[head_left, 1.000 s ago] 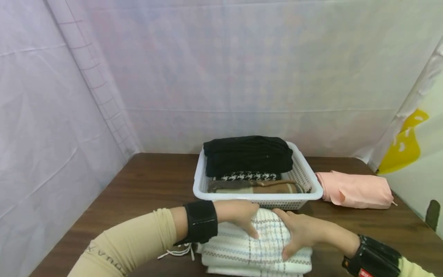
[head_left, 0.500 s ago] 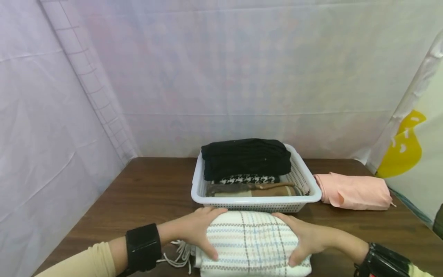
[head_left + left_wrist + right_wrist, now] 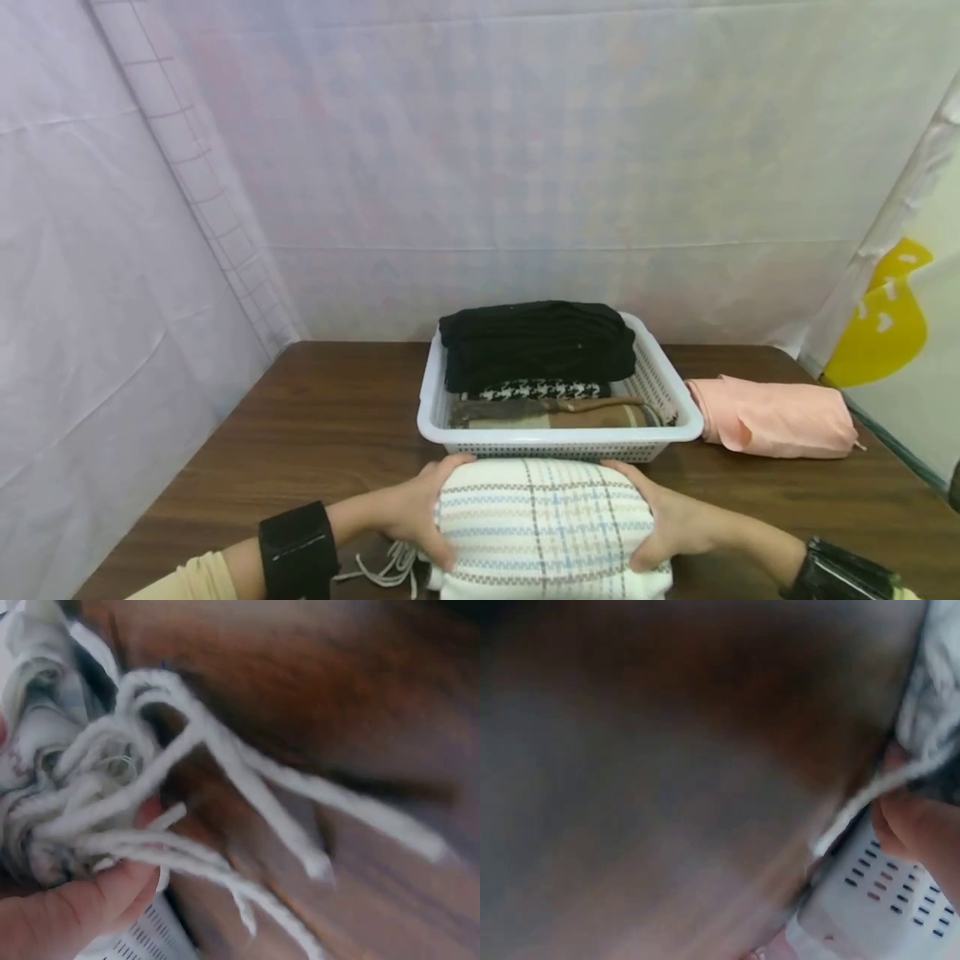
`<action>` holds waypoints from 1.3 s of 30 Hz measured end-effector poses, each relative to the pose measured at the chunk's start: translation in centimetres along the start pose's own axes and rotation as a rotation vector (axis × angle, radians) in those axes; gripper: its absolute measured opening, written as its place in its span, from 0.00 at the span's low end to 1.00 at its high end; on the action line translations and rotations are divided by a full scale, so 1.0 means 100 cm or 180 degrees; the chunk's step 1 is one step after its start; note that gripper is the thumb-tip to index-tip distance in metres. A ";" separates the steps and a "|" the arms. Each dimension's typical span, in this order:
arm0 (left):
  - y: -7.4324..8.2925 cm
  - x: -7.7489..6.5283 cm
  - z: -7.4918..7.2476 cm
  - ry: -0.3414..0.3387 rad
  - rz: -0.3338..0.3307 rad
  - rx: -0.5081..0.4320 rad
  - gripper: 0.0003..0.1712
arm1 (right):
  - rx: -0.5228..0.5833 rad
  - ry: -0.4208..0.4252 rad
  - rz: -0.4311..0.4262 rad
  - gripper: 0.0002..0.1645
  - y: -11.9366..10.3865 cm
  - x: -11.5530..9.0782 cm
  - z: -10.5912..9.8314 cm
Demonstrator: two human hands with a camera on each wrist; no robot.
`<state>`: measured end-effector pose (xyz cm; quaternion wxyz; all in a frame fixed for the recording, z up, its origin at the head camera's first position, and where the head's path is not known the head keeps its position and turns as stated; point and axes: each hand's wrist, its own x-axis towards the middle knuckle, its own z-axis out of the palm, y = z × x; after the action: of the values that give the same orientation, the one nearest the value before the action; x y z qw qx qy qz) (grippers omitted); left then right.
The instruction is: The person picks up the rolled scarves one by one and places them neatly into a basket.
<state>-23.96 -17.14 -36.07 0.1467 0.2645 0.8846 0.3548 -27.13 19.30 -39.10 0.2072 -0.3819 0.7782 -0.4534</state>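
Note:
A white scarf [image 3: 547,525] with blue and brown check lines is folded into a thick bundle at the table's front. My left hand [image 3: 408,512] grips its left end, thumb on the near side and fingers toward the far side. At the right end my right hand [image 3: 675,521] holds it the same way. Loose white fringe [image 3: 247,780] spills from the folds past my left fingers [image 3: 90,904] in the left wrist view. One fringe strand [image 3: 870,796] hangs by my right hand in the right wrist view. The bundle's underside is hidden.
Just beyond the scarf stands a white perforated basket [image 3: 558,436]. It holds folded black cloth [image 3: 536,346], a houndstooth piece [image 3: 543,389] and a brown plaid piece [image 3: 585,415]. Right of it lies a rolled pink cloth [image 3: 780,417] on the wooden table [image 3: 322,433]. White curtains surround the table.
My left hand has moved left from the scarf's top to its left end. My right hand stays at the right end. The scarf bundle now looks rounder, its near layers less visible.

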 end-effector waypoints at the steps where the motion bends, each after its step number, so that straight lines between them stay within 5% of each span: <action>1: 0.000 0.000 0.001 0.0028 -0.0001 -0.0018 0.64 | 0.0049 0.0041 -0.0029 0.64 0.001 0.000 0.002; 4: 0.000 0.000 0.004 0.0137 0.0016 -0.0054 0.63 | 0.0069 0.0154 -0.0119 0.62 0.002 0.000 0.006; 11: -0.002 0.004 0.009 0.0452 0.0144 -0.0372 0.57 | 0.0221 0.0254 0.0153 0.62 -0.003 -0.001 0.008; 17: 0.007 0.005 0.006 0.0489 -0.0129 -0.0986 0.56 | 0.0332 0.0351 0.0167 0.58 -0.006 0.000 0.004; 26: 0.025 -0.015 0.010 0.0849 0.0126 -0.0455 0.56 | 0.0013 0.0458 -0.0158 0.57 -0.033 -0.017 0.001; 33: 0.064 -0.021 -0.027 0.1081 0.0406 -0.0202 0.56 | -0.0632 0.0877 -0.0350 0.55 -0.079 -0.022 -0.022; 39: 0.087 0.010 -0.077 0.1464 0.0826 0.0513 0.50 | -0.0839 0.1336 -0.0140 0.56 -0.105 -0.001 -0.066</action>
<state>-25.08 -15.54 -24.58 -0.1262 0.2989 0.8788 0.3499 -27.24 19.83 -26.68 -0.0204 -0.3199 0.8481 -0.4218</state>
